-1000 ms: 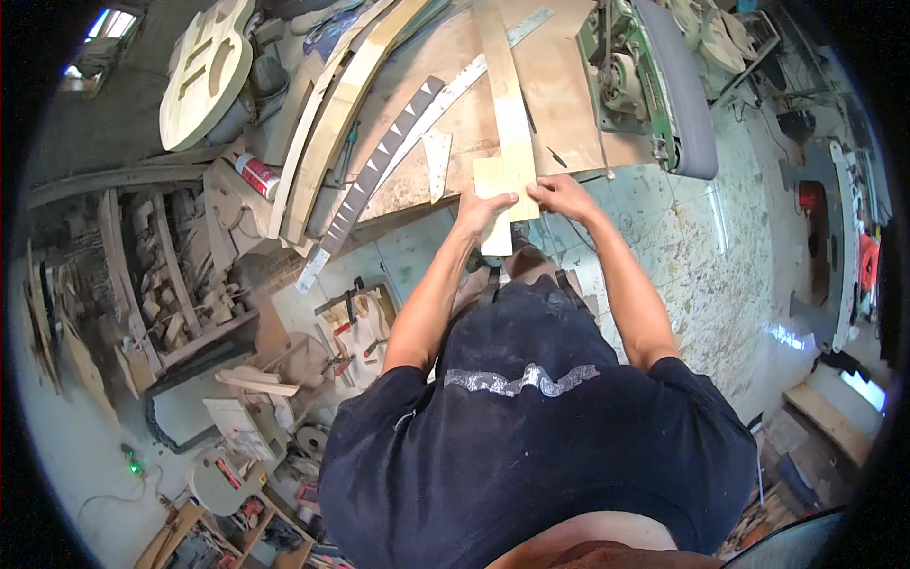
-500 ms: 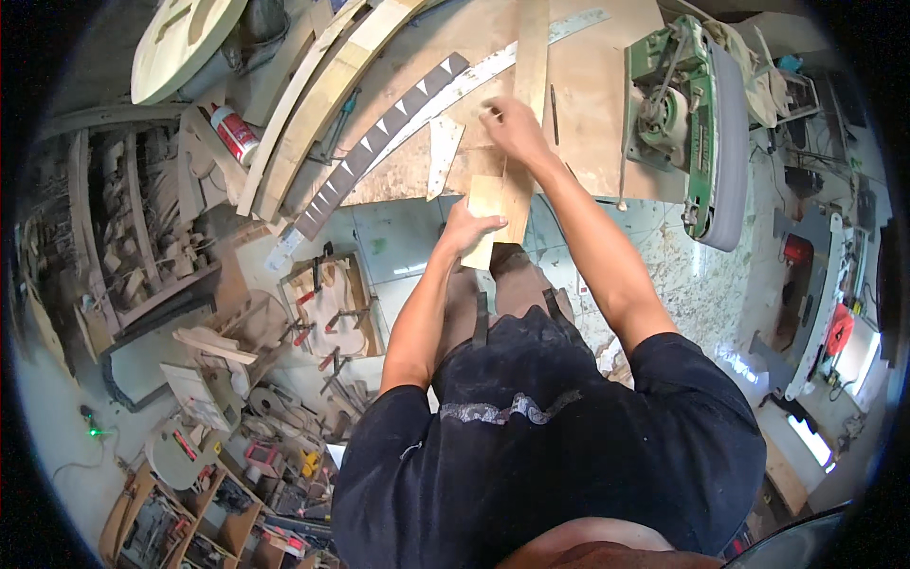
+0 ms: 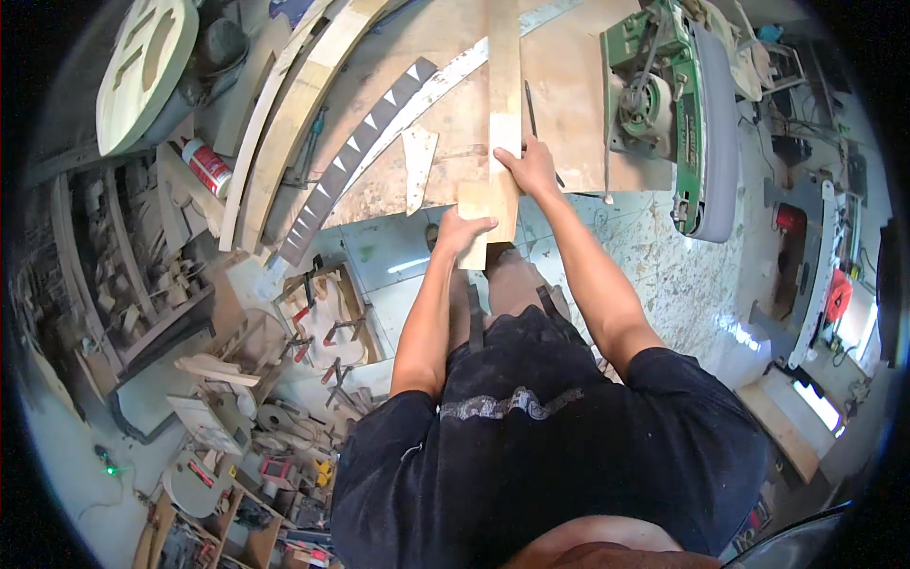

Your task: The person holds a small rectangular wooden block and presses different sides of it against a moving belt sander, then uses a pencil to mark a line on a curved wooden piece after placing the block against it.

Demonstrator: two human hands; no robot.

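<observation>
A long wooden board runs from the far side of the workbench to past its near edge, towards my body. My right hand closes on its right edge, with the thumb on the top face. Beside the board's near end, on its left, is a short flat piece of wood. My left hand grips that piece with its thumb across the top; the fingers underneath are hidden. A thin dark stick lies on the bench just beyond my right hand.
Left on the workbench lie a dark fingerboard with white triangles, a speckled white strip, a small pale template and curved wooden beams. A glue bottle is farther left. A green belt sander stands right.
My right hand has come down from above the long board and now grips its right edge. My left hand keeps its hold on the short piece. The whole view has shifted slightly.
</observation>
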